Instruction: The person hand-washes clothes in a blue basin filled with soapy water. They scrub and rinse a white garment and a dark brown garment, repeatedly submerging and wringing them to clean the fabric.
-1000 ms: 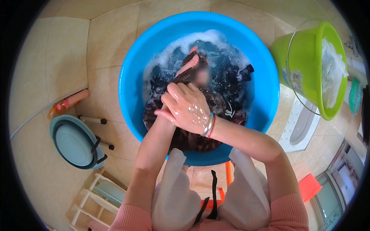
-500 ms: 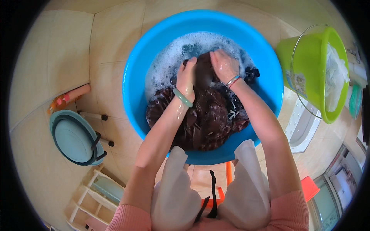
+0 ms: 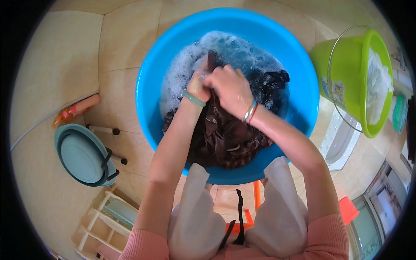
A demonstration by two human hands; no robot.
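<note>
A large blue basin [image 3: 149, 56] holds a wet, dark brown garment [image 3: 227, 134] and soapy water. Above the foam, my left hand [image 3: 200, 84] grips a gathered part of the garment, whose end sticks up past the fingers. Closed over the same bunch, my right hand [image 3: 232, 91] presses against the left one, its knuckles upward. Most of the garment lies heaped at the near side of the basin. A darker, near-black piece of cloth [image 3: 275, 81] floats to the right of my right hand.
White suds [image 3: 175, 82] spread over the water's left and far side. At the right stands a green bucket [image 3: 346, 73] with white cloth or plastic inside; a squat pan [image 3: 340, 138] is set in the floor below it. Folded teal basins [image 3: 82, 154] and a white rack [image 3: 104, 221] are at the left.
My hands have come together, the right moving left and nearer onto the left hand. The bunched cloth is pulled leftward, and the darker piece shows more at the right.
</note>
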